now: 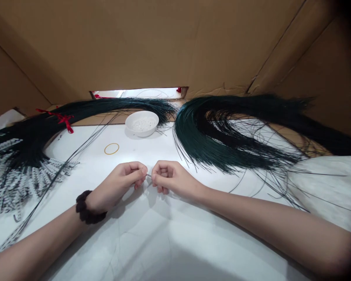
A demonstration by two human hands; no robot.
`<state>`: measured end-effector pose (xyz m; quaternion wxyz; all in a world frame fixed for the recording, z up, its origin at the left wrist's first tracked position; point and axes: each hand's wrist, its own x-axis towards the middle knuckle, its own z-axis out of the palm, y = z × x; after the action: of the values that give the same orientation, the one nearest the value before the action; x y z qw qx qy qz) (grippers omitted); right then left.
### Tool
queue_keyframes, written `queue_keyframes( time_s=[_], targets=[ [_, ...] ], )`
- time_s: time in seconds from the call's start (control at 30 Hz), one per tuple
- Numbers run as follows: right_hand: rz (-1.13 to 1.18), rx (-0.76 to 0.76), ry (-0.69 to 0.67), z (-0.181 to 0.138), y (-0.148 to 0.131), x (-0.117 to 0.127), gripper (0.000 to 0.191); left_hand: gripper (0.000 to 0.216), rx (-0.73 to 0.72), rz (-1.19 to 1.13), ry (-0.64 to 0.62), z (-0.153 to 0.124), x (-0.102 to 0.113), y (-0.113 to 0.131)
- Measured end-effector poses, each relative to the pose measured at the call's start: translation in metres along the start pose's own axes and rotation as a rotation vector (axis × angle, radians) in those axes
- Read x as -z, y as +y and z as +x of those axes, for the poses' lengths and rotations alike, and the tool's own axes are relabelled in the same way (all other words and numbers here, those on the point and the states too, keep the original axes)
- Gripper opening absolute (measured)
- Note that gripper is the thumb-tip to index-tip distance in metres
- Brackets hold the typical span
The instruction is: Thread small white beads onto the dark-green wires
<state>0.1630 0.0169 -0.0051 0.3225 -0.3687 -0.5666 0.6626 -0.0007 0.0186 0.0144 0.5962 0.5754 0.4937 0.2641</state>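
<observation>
My left hand [123, 181] and my right hand [167, 178] meet at the middle of the white table [152, 242], both with fingers pinched closed. Between the two pinches runs a short piece of thin dark wire [149, 175]. Whether a bead is on it is too small to tell. A white bowl [142, 123] with small pale beads stands just beyond the hands. A yellow rubber band [111, 148] lies flat to the bowl's left.
A large fan of dark green wires [222, 136] spreads at the right. Another bundle [84, 109], tied with a red ribbon [64, 120], arcs across the left. Finished white-beaded strands [14, 175] lie at far left. Cardboard walls [163, 43] enclose the back.
</observation>
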Motion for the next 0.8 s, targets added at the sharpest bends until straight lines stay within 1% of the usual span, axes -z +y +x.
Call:
queue_keyframes(
  time_s=[0.2, 0.47, 0.7, 0.8],
  targets=[
    [0.018, 0.012, 0.006, 0.0005, 0.0014, 0.0007, 0.001, 0.016, 0.026, -0.095, -0.017, 0.0009, -0.0017, 0.0007],
    [0.061, 0.008, 0.020, 0.0020, 0.0026, 0.0008, 0.002, 0.013, 0.010, -0.102, 0.006, -0.0011, -0.0054, -0.0043],
    [0.064, -0.025, 0.051, 0.0030, 0.0000, 0.0000, 0.003, 0.014, -0.004, -0.063, 0.020, -0.0007, -0.0056, -0.0054],
    [0.061, -0.039, 0.054, 0.0029, -0.0004, 0.0001, 0.003, 0.016, -0.026, -0.001, 0.020, -0.0001, -0.0041, -0.0046]
  ],
)
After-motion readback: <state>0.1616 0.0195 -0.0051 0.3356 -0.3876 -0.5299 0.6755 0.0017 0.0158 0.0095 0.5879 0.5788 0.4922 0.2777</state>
